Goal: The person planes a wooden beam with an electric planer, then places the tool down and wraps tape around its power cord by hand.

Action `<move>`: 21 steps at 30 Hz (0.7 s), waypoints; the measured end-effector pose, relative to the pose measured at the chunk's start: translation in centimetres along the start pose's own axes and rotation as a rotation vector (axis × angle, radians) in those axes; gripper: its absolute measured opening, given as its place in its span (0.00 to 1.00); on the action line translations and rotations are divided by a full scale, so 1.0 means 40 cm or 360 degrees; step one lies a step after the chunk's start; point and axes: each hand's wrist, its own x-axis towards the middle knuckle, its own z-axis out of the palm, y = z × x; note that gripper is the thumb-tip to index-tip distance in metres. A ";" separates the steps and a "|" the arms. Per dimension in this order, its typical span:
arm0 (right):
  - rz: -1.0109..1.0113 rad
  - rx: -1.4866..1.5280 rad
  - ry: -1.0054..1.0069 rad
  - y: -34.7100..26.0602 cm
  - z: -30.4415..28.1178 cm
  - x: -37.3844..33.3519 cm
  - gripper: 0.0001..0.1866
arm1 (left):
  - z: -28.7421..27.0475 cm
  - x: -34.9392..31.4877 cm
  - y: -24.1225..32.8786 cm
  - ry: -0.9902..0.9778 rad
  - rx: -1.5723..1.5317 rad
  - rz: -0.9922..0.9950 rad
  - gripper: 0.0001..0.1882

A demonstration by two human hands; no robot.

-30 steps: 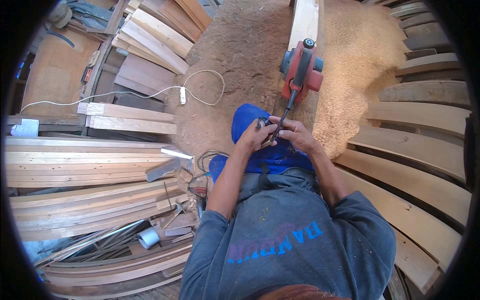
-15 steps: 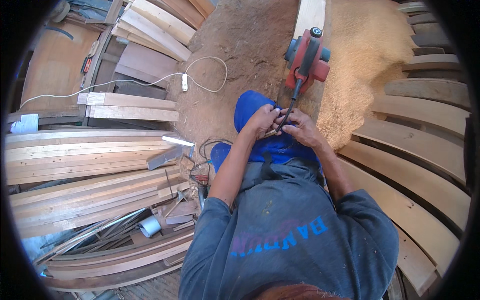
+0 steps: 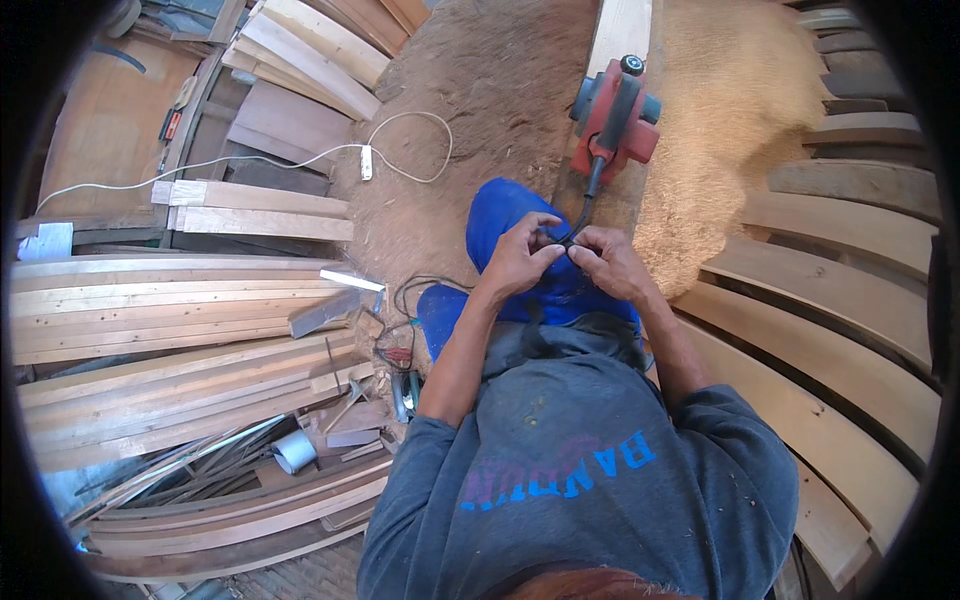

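Left hand (image 3: 518, 258) and right hand (image 3: 612, 262) together, pinching black cord (image 3: 578, 228) (from red planer (image 3: 615, 115) on plank (image 3: 620, 35))

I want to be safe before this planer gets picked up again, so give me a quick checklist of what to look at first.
1. Both hands on the cord: ok. The left hand and right hand pinch the black cord together just behind the planer.
2. Hands away from the tool body: ok. The red planer lies apart from both hands.
3. Planer resting steady: ok. It sits flat on the plank.
4. Cord undamaged: cannot tell. The fingers hide the part being handled.
5. Plugged in or not: cannot tell. The white power strip lies on the ground, but no plug is visible.
6. Shavings near the work: not ok. A sawdust pile lies against the plank.
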 end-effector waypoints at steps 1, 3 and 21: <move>0.0025 0.0042 -0.0031 -0.001 -0.001 0.000 0.10 | -0.002 -0.002 0.000 0.0052 -0.0106 -0.0019 0.18; 0.0046 0.0079 -0.0059 -0.007 -0.004 -0.002 0.10 | 0.005 -0.002 0.002 0.0094 -0.0146 -0.0029 0.21; -0.0170 -0.0694 0.0202 -0.206 -0.004 0.047 0.15 | 0.041 -0.006 0.019 0.0686 0.0281 0.0408 0.03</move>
